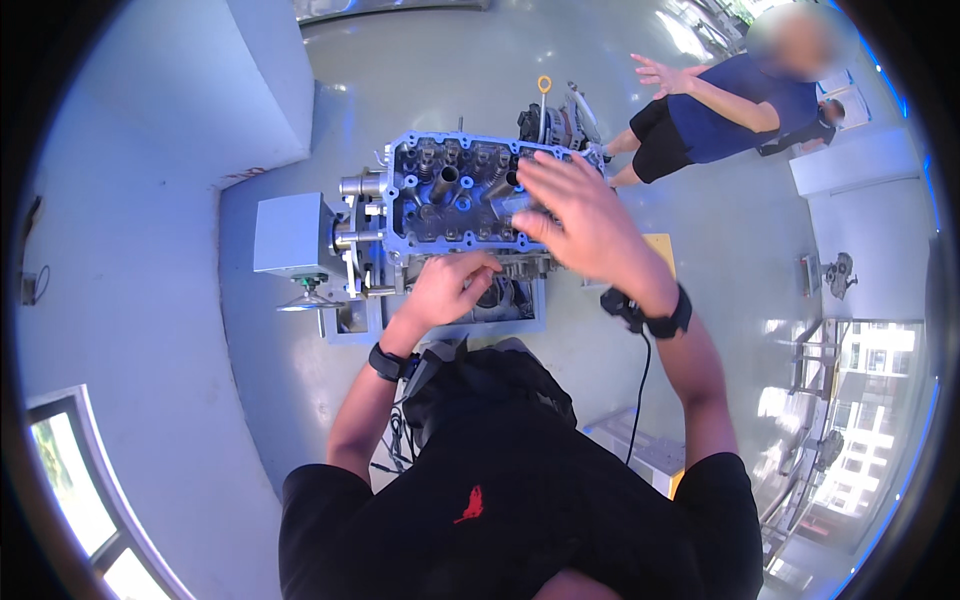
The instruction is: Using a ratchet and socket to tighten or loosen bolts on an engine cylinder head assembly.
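In front of me an engine cylinder head [465, 205] with its top uncovered shows springs, round tubes and bolts inside a metal rim. Over its right part my right hand [580, 215] is held flat, fingers stretched out and apart, gripping nothing; whether it touches the metal I cannot tell. My left hand [448, 287] is by the near edge, its fingers loosely bent with a gap to the thumb and no object visible between them. Both wrists wear black straps; a small black device [622, 308] with a cable sits at the right one.
The engine is mounted on a stand with a grey box [293, 234] and a handwheel [310, 297] at left. A yellow-ringed dipstick [544, 86] rises behind it. At far right a person [740, 110] in dark clothes holds out a hand; another person is behind. A wall [150, 200] borders the left.
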A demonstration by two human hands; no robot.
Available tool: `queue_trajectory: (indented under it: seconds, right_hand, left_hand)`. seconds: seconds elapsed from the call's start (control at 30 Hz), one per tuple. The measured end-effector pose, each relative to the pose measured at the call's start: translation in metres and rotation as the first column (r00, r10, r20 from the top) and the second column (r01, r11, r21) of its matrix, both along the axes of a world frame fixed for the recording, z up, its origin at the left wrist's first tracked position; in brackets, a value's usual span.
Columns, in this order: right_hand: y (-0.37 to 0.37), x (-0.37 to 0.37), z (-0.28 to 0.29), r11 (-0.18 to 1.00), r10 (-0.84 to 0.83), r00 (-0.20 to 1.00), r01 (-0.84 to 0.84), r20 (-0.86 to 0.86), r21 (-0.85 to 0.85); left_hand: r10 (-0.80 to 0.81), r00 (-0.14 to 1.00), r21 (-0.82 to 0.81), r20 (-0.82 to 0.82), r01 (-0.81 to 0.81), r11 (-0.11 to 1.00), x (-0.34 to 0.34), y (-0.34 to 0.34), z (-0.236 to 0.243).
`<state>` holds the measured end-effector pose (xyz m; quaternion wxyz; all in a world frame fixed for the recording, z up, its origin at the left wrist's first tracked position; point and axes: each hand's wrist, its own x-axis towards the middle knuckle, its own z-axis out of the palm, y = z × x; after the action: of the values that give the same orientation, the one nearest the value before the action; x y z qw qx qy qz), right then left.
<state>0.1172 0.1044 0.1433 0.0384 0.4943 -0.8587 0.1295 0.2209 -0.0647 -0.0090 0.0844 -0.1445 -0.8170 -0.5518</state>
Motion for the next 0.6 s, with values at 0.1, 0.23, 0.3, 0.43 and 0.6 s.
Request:
queue_trajectory:
  seconds: [0.1, 0.23, 0.3, 0.43, 0.6]
  right_hand:
    - [0.014, 0.028, -0.004, 0.984, 0.05, 0.995, -0.035, -0.082, 0.172]
    - [0.055, 0.038, 0.001, 0.996, -0.009, 0.999, 0.014, -0.05, 0.091]
    - [0.082, 0.038, 0.002, 0.992, -0.128, 0.985, 0.128, 0.117, 0.008]
    - [0.102, 0.027, -0.03, 0.944, -0.31, 0.929, 0.326, 0.204, -0.048]
    - [0.091, 0.045, -0.033, 0.852, -0.505, 0.841, 0.522, 0.194, -0.047]
  left_hand:
    - [0.039, 0.998, -0.03, 0.046, -0.038, 0.999, 0.005, -0.001, -0.002]
    - [0.07, 0.997, 0.005, 0.042, -0.071, 0.997, 0.011, -0.006, -0.011]
    - [0.066, 0.997, -0.026, 0.048, -0.064, 0.998, 0.016, -0.007, -0.002]
    - [0.061, 0.997, 0.031, 0.056, -0.062, 0.998, 0.0, -0.007, -0.007]
    - [0.091, 0.98, 0.139, -0.177, -0.067, 0.988, -0.048, 0.026, 0.04]
